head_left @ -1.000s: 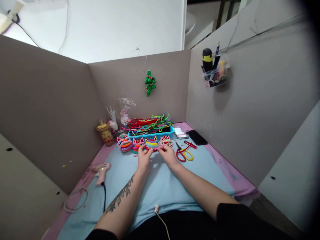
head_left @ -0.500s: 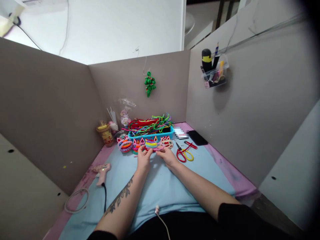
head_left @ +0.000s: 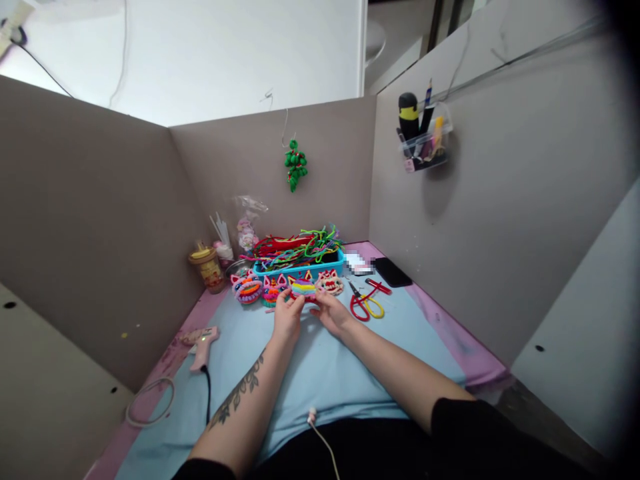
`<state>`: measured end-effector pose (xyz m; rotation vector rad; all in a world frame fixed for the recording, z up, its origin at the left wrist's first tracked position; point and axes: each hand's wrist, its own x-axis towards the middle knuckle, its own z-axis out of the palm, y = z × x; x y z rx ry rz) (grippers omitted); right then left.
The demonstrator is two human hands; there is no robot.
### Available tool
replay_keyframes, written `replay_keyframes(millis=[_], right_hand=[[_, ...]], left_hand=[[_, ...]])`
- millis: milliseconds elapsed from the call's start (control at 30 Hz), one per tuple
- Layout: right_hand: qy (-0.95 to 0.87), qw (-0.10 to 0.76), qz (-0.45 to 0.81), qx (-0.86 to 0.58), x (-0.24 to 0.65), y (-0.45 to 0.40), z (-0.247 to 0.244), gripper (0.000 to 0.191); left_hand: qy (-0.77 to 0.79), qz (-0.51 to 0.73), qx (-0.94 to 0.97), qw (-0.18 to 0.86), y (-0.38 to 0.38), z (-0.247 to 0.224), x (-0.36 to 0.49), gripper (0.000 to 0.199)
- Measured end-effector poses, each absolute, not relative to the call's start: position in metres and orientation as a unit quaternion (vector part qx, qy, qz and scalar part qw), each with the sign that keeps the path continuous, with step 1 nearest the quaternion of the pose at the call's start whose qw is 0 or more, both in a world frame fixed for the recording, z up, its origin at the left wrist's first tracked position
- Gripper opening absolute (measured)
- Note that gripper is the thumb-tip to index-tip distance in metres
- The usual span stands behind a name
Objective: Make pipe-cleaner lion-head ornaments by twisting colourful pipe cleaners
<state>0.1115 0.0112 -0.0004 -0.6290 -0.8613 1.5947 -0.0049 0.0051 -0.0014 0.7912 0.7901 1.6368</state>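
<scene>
Between my two hands is a striped fuzzy craft piece (head_left: 303, 287) in purple, yellow and blue, with red along its lower edge. My left hand (head_left: 288, 316) pinches its left end between thumb and fingers. At its right end, my right hand (head_left: 331, 312) has its fingers closed on the edge. Similar fuzzy animal-like pieces stand close by: a pink and orange one (head_left: 247, 288) and another with pink ears (head_left: 275, 289) to the left, and a pale pink and red one (head_left: 329, 283) just behind my right hand.
A blue tray (head_left: 300, 270) of colourful fuzzy stems stands behind. Scissors (head_left: 367, 303) and a black phone (head_left: 393, 272) lie right. A pink glue gun (head_left: 203, 347), its cord and a lidded cup (head_left: 207, 270) are left. A bin (head_left: 425, 150) hangs on the right panel.
The pink strip seen near my right fingers earlier no longer shows. My right hand has shifted slightly left against the piece, and the whole view has moved a little.
</scene>
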Motion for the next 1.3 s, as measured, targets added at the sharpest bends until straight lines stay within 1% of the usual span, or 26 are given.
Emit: replay_keyframes(millis=[100, 233, 300, 400, 533, 600, 667, 767, 867, 967, 1167, 1300], right_hand=[[-0.366, 0.574, 0.673, -0.289, 0.111, 0.013, -0.002, 0.032], [-0.39, 0.604, 0.594, -0.361, 0.111, 0.016, -0.006, 0.035], [-0.401, 0.611, 0.573, -0.37, 0.112, 0.019, -0.007, 0.037], [-0.388, 0.618, 0.579, -0.365, 0.116, 0.025, -0.008, 0.039], [-0.304, 0.641, 0.597, -0.374, 0.125, 0.033, -0.005, 0.042], [-0.292, 0.636, 0.605, -0.379, 0.128, 0.035, -0.004, 0.042], [-0.313, 0.621, 0.61, -0.38, 0.128, 0.034, -0.004, 0.041], [-0.404, 0.588, 0.599, -0.365, 0.124, 0.03, -0.005, 0.042], [-0.474, 0.588, 0.558, -0.345, 0.118, 0.026, -0.007, 0.039], [-0.47, 0.609, 0.54, -0.341, 0.115, 0.024, -0.008, 0.034], [-0.372, 0.625, 0.594, -0.342, 0.112, 0.026, -0.009, 0.031], [-0.346, 0.651, 0.583, -0.34, 0.112, 0.03, -0.013, 0.031]], left_hand=[[0.333, 0.694, 0.33, 0.547, 0.006, -0.001, -0.006, 0.061], [0.348, 0.699, 0.343, 0.522, 0.006, -0.002, -0.008, 0.06], [0.353, 0.699, 0.348, 0.515, 0.005, -0.002, -0.007, 0.059], [0.35, 0.699, 0.331, 0.528, 0.005, -0.001, -0.006, 0.06], [0.335, 0.692, 0.302, 0.564, 0.005, -0.001, -0.005, 0.062], [0.328, 0.688, 0.301, 0.573, 0.006, -0.002, -0.005, 0.06], [0.319, 0.69, 0.301, 0.576, 0.008, -0.002, -0.007, 0.057], [0.303, 0.694, 0.299, 0.58, 0.009, -0.003, -0.01, 0.052], [0.299, 0.684, 0.302, 0.593, 0.009, -0.004, -0.012, 0.051], [0.307, 0.672, 0.306, 0.601, 0.008, -0.005, -0.011, 0.055], [0.317, 0.655, 0.337, 0.598, 0.006, -0.008, -0.005, 0.064], [0.325, 0.642, 0.339, 0.606, 0.005, -0.011, -0.003, 0.067]])
